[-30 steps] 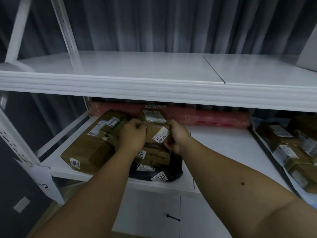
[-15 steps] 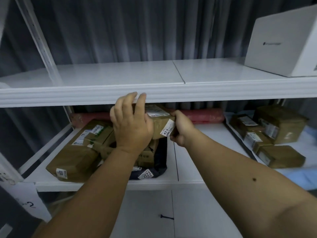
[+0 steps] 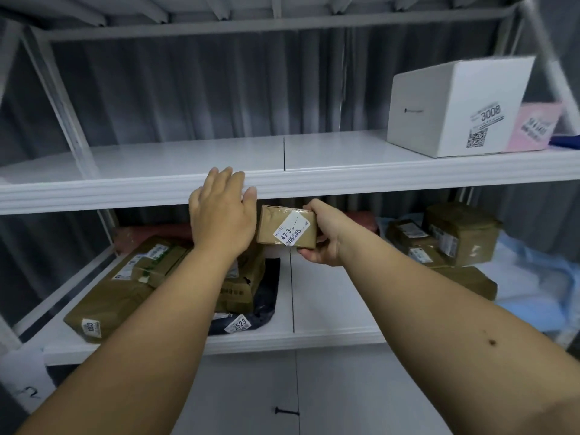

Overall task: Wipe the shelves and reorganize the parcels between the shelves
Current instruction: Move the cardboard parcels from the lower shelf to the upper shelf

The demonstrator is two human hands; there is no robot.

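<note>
Between the two shelves, the right hand (image 3: 326, 237) is gripping a small brown parcel (image 3: 287, 227) in the air. Most parcels (image 3: 163, 277) are waiting on the lower shelf (image 3: 329, 321); the upper shelf (image 3: 188, 158) looks mostly bare. The left hand (image 3: 221, 211) is reaching up, fingers straight, maybe touching its edge.

- On the small brown parcel (image 3: 286, 227) that my right hand (image 3: 326, 238) holds, I read "47-3" on a white sticker; the line under it ends in "5", the rest is too blurred for me.
- The white box (image 3: 455, 105) on the upper shelf (image 3: 345, 178) bears "3008" above a QR code.
- The black bag (image 3: 265, 296) on the lower shelf (image 3: 329, 334) carries a sticker with "2523".
- The pink box (image 3: 535, 127) has a label I cannot make out.
- The big brown parcel (image 3: 119, 296) at the left has a corner sticker, unreadable to me.
</note>
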